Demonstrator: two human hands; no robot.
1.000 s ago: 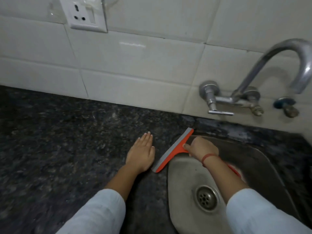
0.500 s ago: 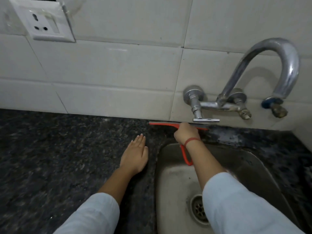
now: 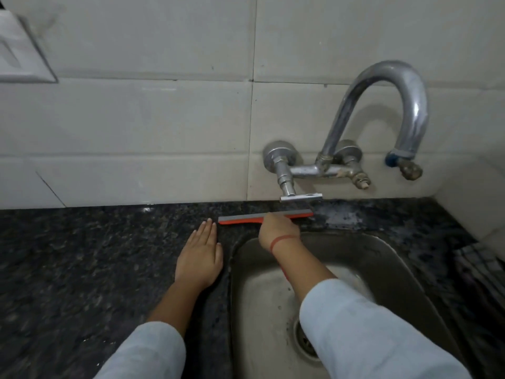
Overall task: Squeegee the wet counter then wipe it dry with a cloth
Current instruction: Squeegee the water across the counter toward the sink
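We have swung the squeegee [image 3: 265, 216] from the sink's [image 3: 382, 250] left rim to the tabletop [image 3: 82, 269] strip behind it, right hand [image 3: 277, 231] clamped on its handle. Left hand [image 3: 199, 258] stays flat, fingers apart, left of the sink. Squeegeeing continues.
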